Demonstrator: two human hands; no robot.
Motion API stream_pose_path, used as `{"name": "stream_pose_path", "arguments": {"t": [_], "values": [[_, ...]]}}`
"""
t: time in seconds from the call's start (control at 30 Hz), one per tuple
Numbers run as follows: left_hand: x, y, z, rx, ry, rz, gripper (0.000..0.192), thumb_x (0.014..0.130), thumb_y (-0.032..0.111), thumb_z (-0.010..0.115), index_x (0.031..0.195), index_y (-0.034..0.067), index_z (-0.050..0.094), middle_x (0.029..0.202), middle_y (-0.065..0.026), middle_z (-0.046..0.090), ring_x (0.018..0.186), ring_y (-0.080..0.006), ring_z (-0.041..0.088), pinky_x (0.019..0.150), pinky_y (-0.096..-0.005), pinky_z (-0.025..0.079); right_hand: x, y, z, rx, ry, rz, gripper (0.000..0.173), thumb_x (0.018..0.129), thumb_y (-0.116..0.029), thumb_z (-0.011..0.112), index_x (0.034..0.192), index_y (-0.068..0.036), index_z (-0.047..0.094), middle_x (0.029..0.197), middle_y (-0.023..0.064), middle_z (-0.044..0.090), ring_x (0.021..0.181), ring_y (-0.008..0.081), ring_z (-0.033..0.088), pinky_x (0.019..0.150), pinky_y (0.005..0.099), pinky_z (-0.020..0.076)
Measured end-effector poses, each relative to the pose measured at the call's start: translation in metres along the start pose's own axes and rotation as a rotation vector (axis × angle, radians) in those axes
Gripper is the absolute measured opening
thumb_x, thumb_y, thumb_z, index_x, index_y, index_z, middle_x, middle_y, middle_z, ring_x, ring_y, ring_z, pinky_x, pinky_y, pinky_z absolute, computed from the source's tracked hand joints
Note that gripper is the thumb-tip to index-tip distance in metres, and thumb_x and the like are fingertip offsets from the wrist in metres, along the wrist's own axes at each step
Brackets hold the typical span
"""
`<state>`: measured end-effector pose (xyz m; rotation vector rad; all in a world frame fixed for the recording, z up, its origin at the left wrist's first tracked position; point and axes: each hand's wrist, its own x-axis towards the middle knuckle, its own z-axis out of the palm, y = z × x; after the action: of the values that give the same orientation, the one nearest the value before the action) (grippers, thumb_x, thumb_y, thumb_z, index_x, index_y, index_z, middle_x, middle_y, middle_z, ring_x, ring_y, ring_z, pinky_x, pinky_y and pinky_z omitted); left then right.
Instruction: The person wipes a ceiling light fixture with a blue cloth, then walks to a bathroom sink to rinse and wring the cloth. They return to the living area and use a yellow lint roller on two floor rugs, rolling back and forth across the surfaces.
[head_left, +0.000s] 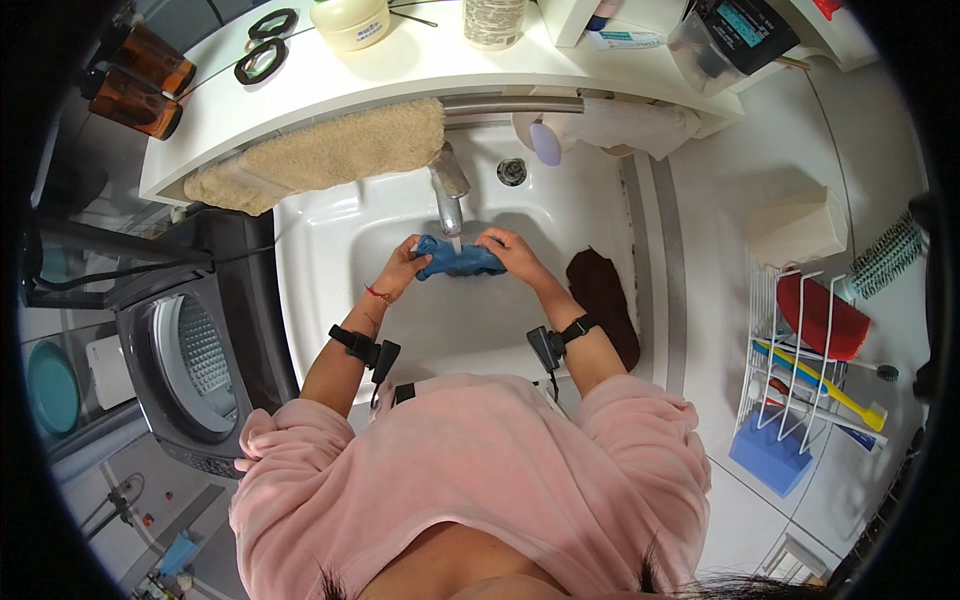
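Note:
A wet blue cloth (461, 260) is stretched sideways between my hands, under the metal faucet (450, 191) of a white sink (322, 247). Water runs from the spout onto the cloth's middle. My left hand (407, 262) grips its left end, thumb on top, with a red string bracelet at the wrist. The right end is in the fingers of my right hand (510, 250). A dark maroon cloth (602, 304) lies along the sink's right side. Behind the faucet is the round drain (511, 172).
A beige towel (330, 154) hangs on a metal rail (517, 105) below the white shelf (420, 67). An open-topped washing machine (202, 360) stands at the left. On the right wall is a white wire rack (765, 360) with brushes and a blue box (771, 450).

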<state>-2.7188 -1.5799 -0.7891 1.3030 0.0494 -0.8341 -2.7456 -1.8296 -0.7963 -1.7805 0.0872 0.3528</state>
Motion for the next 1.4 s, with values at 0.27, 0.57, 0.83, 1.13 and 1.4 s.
{"name": "stream_pose_path", "arguments": {"t": [0.27, 0.57, 0.83, 1.13, 1.4], "values": [[0.011, -0.006, 0.006, 0.076, -0.17, 0.044, 0.015, 0.09, 0.008, 0.061, 0.105, 0.008, 0.063, 0.093, 0.004, 0.062, 0.086, -0.0063, 0.055, 0.076, -0.0208, 0.044, 0.004, -0.009, 0.003, -0.139, -0.339, -0.09, 0.029, 0.086, -0.03, 0.066, 0.087, -0.002, 0.059, 0.07, 0.0, 0.053, 0.066, 0.0101, 0.047, 0.059, 0.0286, 0.0409], [0.014, 0.0, 0.004, -0.003, -0.122, 0.061, 0.016, 0.089, 0.011, 0.063, 0.103, 0.006, 0.064, 0.09, 0.0039, 0.061, 0.082, -0.0058, 0.053, 0.075, -0.0211, 0.044, 0.002, -0.005, 0.026, -0.061, -0.117, -0.312, 0.026, 0.089, -0.028, 0.062, 0.093, -0.002, 0.062, 0.077, 0.0025, 0.062, 0.069, 0.0107, 0.053, 0.062, 0.0279, 0.0442], [0.011, -0.006, 0.011, 0.05, -0.078, 0.096, 0.039, 0.087, 0.014, 0.066, 0.121, 0.009, 0.049, 0.102, 0.0004, 0.059, 0.093, -0.0079, 0.053, 0.081, -0.023, 0.044, 0.017, -0.004, 0.029, 0.165, -0.302, 0.033, 0.041, 0.091, -0.037, 0.059, 0.111, 0.0, 0.06, 0.091, 0.0017, 0.063, 0.082, 0.0105, 0.055, 0.074, 0.0246, 0.0447], [0.024, -0.02, -0.027, 0.734, -0.084, 0.034, 0.03, 0.075, 0.023, 0.078, 0.094, 0.002, 0.069, 0.09, -0.0104, 0.064, 0.08, -0.0195, 0.061, 0.075, -0.0312, 0.048, 0.003, 0.009, -0.001, 0.379, 0.02, 0.264, 0.052, 0.089, -0.045, 0.059, 0.119, -0.002, 0.056, 0.106, 0.0059, 0.059, 0.097, 0.0137, 0.056, 0.084, 0.0266, 0.0451], [0.018, -0.042, -0.025, 0.961, 0.366, 0.028, 0.054, 0.076, 0.045, 0.071, 0.107, 0.0, 0.062, 0.104, -0.0207, 0.063, 0.105, -0.0281, 0.057, 0.084, -0.0368, 0.047, -0.009, -0.003, 0.017, 0.672, 0.128, 0.317, 0.04, 0.093, -0.038, 0.056, 0.116, -0.005, 0.053, 0.103, -0.0001, 0.058, 0.093, 0.0091, 0.054, 0.078, 0.026, 0.046]]}}
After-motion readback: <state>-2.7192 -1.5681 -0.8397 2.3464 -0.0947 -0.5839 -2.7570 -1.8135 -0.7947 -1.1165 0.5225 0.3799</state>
